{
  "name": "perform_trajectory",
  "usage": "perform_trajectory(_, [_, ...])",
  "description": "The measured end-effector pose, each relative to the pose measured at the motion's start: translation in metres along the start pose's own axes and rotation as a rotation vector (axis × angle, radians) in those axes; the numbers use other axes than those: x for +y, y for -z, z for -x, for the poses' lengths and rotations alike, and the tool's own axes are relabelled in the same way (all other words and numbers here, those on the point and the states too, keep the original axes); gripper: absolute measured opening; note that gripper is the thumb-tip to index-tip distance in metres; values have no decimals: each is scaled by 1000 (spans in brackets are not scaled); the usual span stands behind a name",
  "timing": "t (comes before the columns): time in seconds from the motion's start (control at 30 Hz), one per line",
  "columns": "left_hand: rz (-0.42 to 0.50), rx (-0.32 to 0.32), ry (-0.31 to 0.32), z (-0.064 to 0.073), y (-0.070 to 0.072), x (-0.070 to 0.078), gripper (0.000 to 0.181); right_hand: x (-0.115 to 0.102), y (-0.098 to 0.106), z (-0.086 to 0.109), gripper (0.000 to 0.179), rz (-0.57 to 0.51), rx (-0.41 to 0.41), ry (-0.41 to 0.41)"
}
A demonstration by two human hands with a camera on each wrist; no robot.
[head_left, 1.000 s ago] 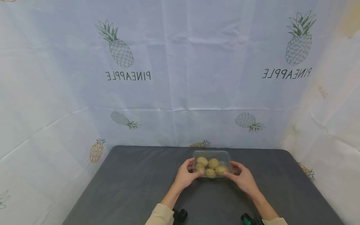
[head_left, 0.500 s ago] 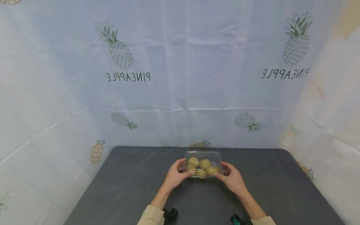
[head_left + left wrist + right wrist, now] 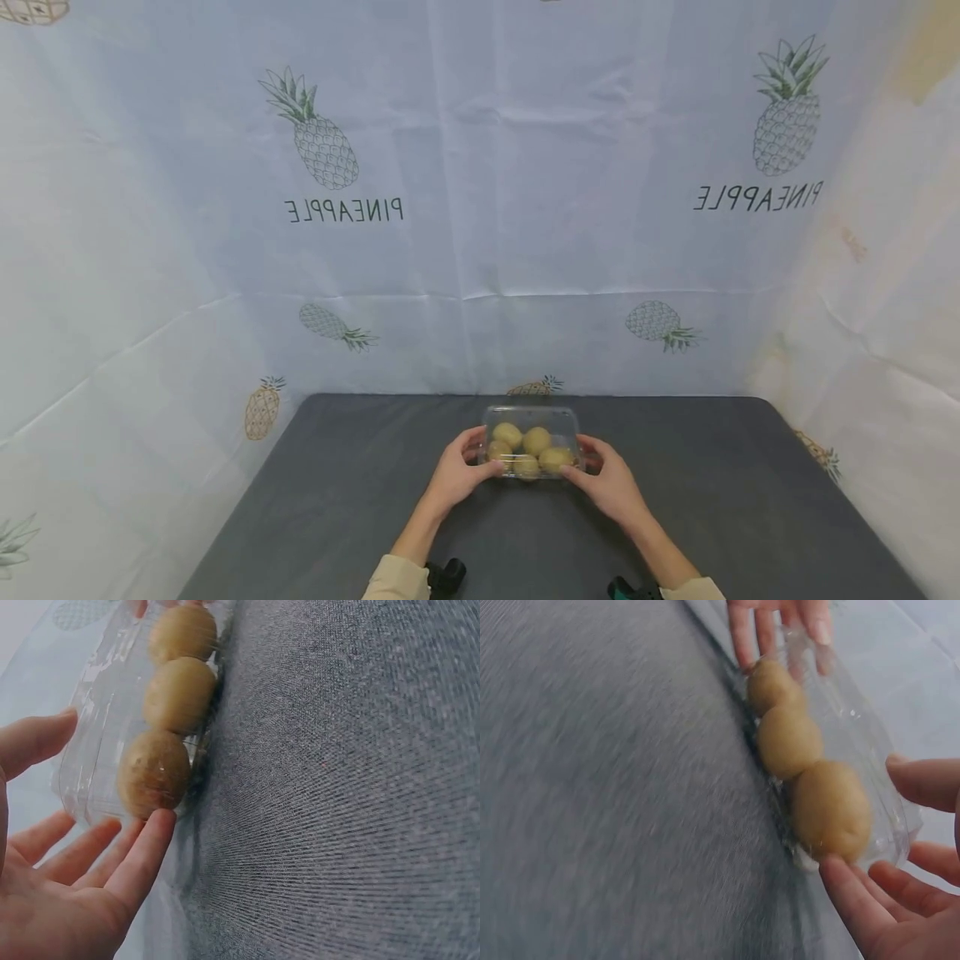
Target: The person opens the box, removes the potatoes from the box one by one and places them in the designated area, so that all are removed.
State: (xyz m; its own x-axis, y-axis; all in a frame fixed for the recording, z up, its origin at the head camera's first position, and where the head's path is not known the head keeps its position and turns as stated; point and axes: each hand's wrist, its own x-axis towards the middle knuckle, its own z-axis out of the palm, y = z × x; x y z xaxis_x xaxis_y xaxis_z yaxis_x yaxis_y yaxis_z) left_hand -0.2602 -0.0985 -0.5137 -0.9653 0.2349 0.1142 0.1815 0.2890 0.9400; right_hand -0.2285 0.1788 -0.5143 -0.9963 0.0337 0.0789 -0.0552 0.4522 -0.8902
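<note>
A white cloth [image 3: 480,242] with pineapple prints [image 3: 326,152] is filling the upper part and both sides of the head view. Below it, a dark grey table [image 3: 360,492] is covering the lower middle of the frame. A clear plastic box [image 3: 566,423] is lying slightly right of the centre, near the far table edge; whether it is touching the table, I cannot tell. The left hand [image 3: 456,475] is gripping its left end, and the right hand [image 3: 611,482] is gripping its right end; in each, the thumb is standing apart from the fingers, with the box between. Light beige sleeves [image 3: 397,579] are showing at the bottom edge, beside black devices [image 3: 447,577]. Inside the box, five round yellow-brown pieces [image 3: 557,458] are sitting close together.
</note>
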Motion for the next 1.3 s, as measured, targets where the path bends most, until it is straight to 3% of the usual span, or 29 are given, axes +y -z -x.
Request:
perform_trajectory(0.5, [-9,-9,23,2,-1,-2,75,-12,11,4,68,275,-7,136])
perform_trajectory(0.67, [-2,-10,19,5,-1,2,73,-18,12,1,68,394,-21,215])
perform_trajectory(0.83, [5,-9,14,6,0,5,73,-22,7,-2,71,498,-41,345])
perform_trajectory(0.93, [-1,-5,10,5,0,5,72,-22,3,-6,74,512,-70,376])
perform_trajectory(1.07, [-19,-8,9,5,-2,3,73,-20,-1,-10,75,495,-111,357])
perform_trajectory(1.3, [-17,-25,1,5,-8,-1,76,-17,-1,-8,66,516,-74,378])
